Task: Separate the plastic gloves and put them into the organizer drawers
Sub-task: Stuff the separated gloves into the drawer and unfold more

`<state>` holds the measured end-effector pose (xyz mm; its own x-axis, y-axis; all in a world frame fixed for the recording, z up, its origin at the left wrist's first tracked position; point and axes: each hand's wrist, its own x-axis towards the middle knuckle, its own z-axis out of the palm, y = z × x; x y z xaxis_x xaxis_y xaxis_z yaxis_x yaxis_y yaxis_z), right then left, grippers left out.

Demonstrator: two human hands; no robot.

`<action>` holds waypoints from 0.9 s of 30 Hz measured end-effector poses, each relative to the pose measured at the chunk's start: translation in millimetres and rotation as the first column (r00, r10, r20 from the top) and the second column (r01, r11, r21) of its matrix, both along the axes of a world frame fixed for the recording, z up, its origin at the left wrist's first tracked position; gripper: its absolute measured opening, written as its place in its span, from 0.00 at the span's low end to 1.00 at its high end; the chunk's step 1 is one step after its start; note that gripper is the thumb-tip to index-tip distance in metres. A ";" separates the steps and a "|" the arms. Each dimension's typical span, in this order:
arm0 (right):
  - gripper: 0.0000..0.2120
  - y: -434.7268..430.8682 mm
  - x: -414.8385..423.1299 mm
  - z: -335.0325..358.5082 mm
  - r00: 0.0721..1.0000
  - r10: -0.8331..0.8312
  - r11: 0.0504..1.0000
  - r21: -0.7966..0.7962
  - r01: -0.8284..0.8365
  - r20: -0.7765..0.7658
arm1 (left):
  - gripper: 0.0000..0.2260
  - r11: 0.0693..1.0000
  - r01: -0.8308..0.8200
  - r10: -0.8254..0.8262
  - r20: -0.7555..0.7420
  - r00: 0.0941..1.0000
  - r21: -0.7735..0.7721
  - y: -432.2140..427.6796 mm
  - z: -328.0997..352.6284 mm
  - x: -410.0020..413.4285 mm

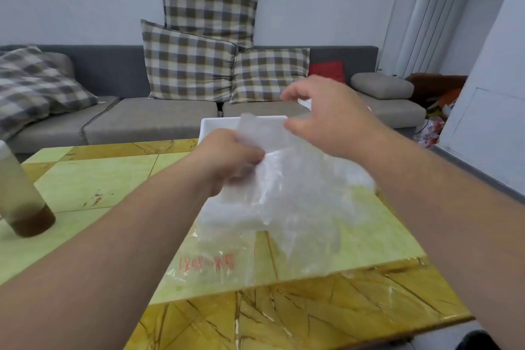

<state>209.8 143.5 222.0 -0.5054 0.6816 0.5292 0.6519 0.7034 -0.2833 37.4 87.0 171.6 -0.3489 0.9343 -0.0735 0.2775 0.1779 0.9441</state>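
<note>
Several gloves (287,193) gripped, left hand (227,156), right hand (329,113)

clear gloves (287,187) bunched, over white organizer (216,125)

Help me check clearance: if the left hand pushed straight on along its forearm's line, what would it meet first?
Likely the plastic gloves that the left hand grips; beyond them the white drawer, though depth is unclear.
</note>
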 end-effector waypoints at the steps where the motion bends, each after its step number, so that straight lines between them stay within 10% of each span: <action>1: 0.14 -4.2 -4.1 -5.8 0.996 0.012 0.996 0.090 -0.004 -0.085 | 0.03 0.996 -0.090 0.089 0.051 0.995 0.012 1.6 -7.0 -4.7; 6: 0.14 -3.1 -23.0 -78.1 0.962 0.062 0.966 -0.259 0.009 0.264 | 0.03 0.937 -0.345 0.348 0.078 0.934 -0.049 6.3 -42.7 -29.4; 12: 0.17 16.0 -37.5 -113.8 0.877 0.099 0.948 -0.314 0.061 0.471 | 0.05 0.932 -0.349 0.312 -0.272 0.910 -0.098 9.9 -51.6 -49.5; 17: 0.17 23.5 -52.3 -113.3 0.823 0.135 0.940 -0.334 0.070 0.552 | 0.13 0.937 -0.061 0.311 -0.745 0.590 0.343 -8.8 -38.5 -38.2; 21: 0.16 23.1 -62.8 -114.1 0.768 0.157 0.949 -0.310 0.057 0.622 | 0.11 0.966 0.251 -0.140 -0.942 0.305 -0.062 1.2 -61.1 -21.5; 27: 0.18 32.6 -57.0 -117.5 0.773 0.209 0.931 -0.365 0.031 0.599 | 0.27 0.923 0.186 -0.376 -0.888 0.264 -0.336 20.5 -81.4 -36.5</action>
